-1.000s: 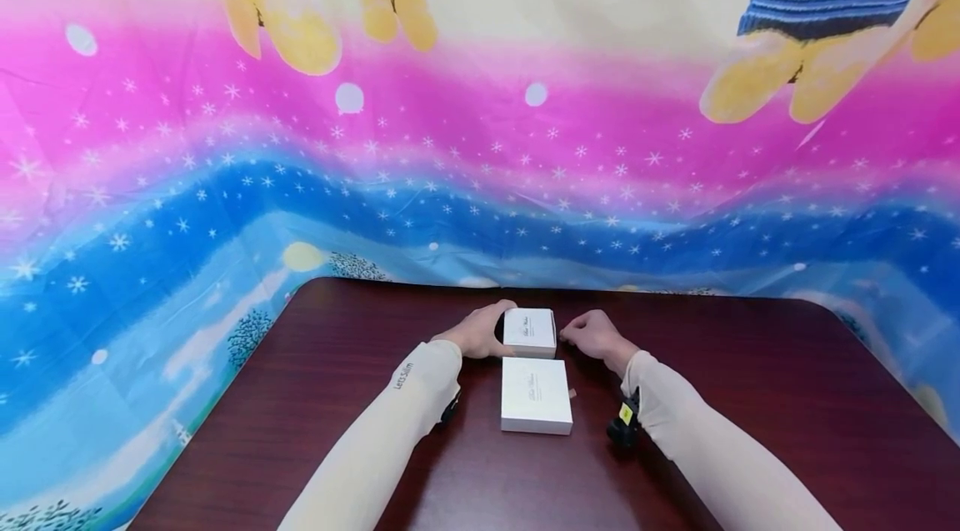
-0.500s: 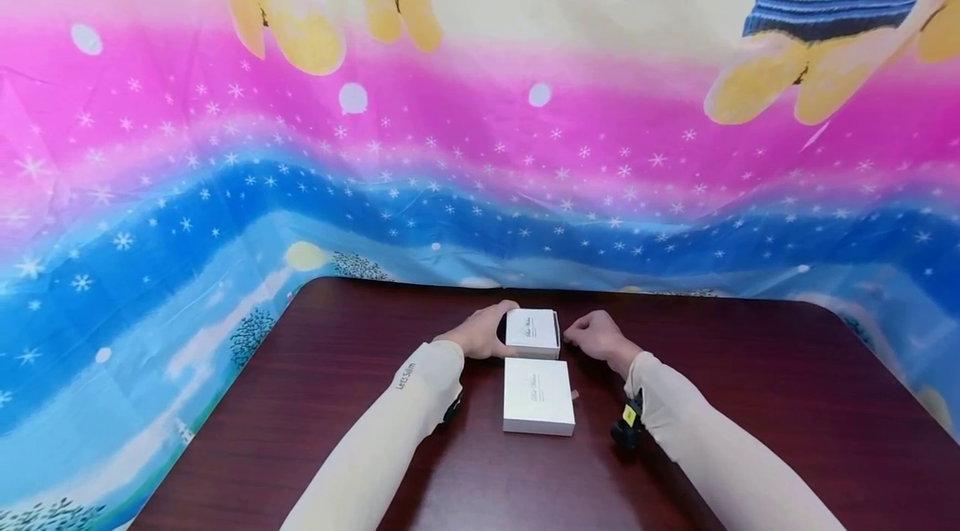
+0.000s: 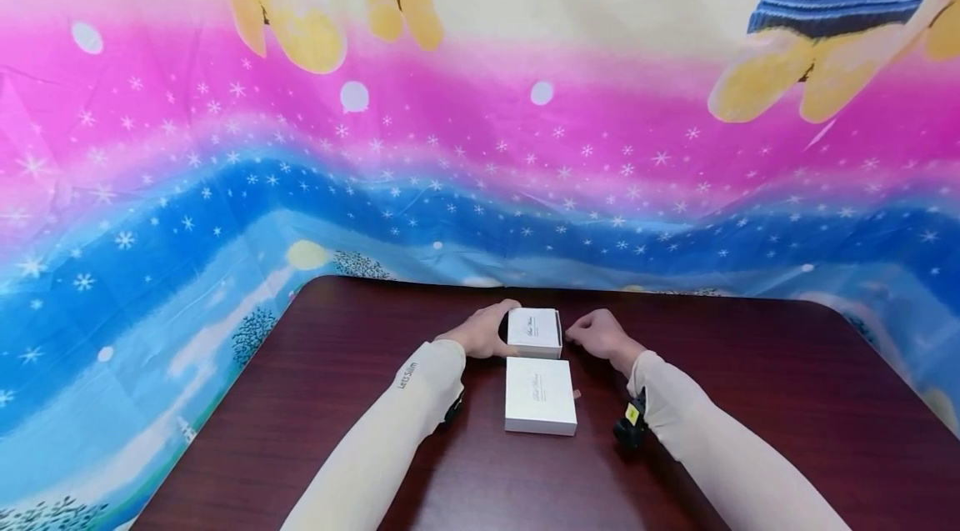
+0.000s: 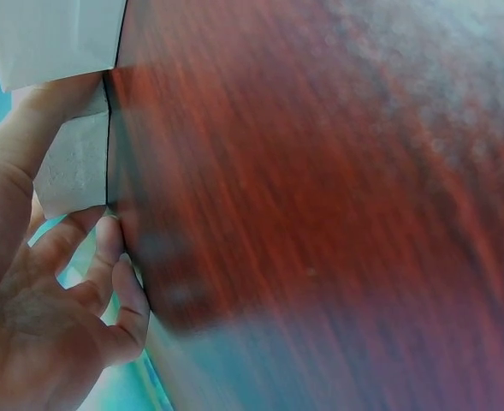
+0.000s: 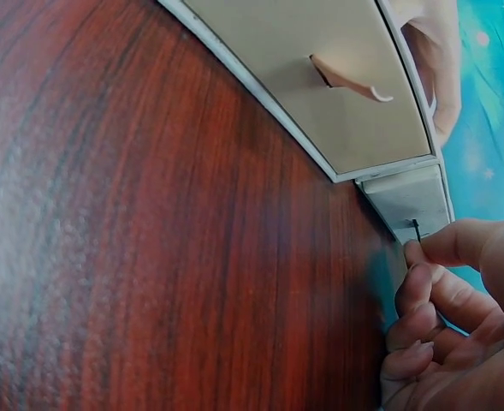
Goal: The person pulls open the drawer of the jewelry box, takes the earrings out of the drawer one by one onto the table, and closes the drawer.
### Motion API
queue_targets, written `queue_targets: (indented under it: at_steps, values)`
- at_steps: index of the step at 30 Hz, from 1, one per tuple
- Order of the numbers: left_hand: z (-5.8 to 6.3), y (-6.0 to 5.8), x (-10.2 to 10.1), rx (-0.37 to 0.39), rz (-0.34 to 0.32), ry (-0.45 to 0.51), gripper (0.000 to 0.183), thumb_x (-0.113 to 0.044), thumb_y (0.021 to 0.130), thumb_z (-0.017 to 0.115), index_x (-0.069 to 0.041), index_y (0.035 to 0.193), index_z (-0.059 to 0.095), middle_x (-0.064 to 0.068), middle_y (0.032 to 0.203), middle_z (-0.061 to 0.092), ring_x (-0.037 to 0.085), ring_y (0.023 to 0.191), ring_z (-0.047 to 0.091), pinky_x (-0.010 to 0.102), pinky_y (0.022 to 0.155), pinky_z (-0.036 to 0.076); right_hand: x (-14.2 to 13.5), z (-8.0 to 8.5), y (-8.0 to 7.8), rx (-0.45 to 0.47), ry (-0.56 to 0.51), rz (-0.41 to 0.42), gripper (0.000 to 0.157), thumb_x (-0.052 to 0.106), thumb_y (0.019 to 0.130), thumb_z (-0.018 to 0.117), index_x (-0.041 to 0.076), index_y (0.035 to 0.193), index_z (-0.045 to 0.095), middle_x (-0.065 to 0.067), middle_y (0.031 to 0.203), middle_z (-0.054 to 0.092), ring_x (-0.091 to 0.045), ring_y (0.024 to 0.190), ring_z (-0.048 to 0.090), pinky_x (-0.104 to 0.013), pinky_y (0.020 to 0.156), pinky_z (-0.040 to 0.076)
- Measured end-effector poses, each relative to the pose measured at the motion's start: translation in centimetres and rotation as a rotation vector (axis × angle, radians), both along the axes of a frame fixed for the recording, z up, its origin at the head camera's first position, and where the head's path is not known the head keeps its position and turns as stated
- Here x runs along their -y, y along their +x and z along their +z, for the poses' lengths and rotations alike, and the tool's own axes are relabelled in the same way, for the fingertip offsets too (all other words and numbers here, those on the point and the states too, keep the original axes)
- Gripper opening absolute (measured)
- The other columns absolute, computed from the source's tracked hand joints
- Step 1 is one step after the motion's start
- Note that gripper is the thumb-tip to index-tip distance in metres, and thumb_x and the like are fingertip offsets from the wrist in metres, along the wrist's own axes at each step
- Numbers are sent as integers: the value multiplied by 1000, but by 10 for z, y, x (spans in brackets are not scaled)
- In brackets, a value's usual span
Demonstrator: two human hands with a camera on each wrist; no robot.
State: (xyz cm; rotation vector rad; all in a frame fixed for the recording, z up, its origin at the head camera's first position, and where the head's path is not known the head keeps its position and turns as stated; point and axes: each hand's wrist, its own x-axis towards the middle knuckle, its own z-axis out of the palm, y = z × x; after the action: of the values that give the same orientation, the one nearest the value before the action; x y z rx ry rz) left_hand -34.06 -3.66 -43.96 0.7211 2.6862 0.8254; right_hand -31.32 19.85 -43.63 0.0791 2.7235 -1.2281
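Note:
A small white box (image 3: 534, 329) with dark script on its lid lies toward the back of the table. My left hand (image 3: 483, 333) grips it from the left, thumb along the near side, the other fingers reaching round the far side. On its right end, a thin dark pull tab (image 5: 416, 224) sticks out of a small slot. My right hand (image 5: 465, 317) pinches that tab between thumb and index finger, the other fingers curled. Directly in front lies a larger white box (image 3: 540, 398) with similar script, and a tan pull tab (image 5: 350, 81) protrudes from its right end.
The dark red-brown wooden table (image 3: 375, 448) has rounded back corners. Behind it hangs a printed cloth (image 3: 480, 147) with snowflakes and bear figures, close to the back edge. A small black camera (image 3: 628, 431) is strapped at the right wrist.

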Motion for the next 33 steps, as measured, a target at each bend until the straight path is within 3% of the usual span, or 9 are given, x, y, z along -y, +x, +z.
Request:
queue_targets:
  at_steps: [12,33]
  values:
    - [-1,0,0,-6,5,1,75,-20,85,83,-14,148,41,7,133,58,22,120,55,44,109,42,-3,3,1,8,7,15,22,11,96,60,-2,99,78,-17,102,71,-21,81,54,-30,69,42]
    - [-1,-3,-1,6,-1,-3,76,-21,86,82,-15,150,40,7,135,57,22,122,54,43,110,42,-6,0,0,-10,-7,21,22,10,95,60,-3,99,78,-17,99,72,-20,81,55,-29,69,42]
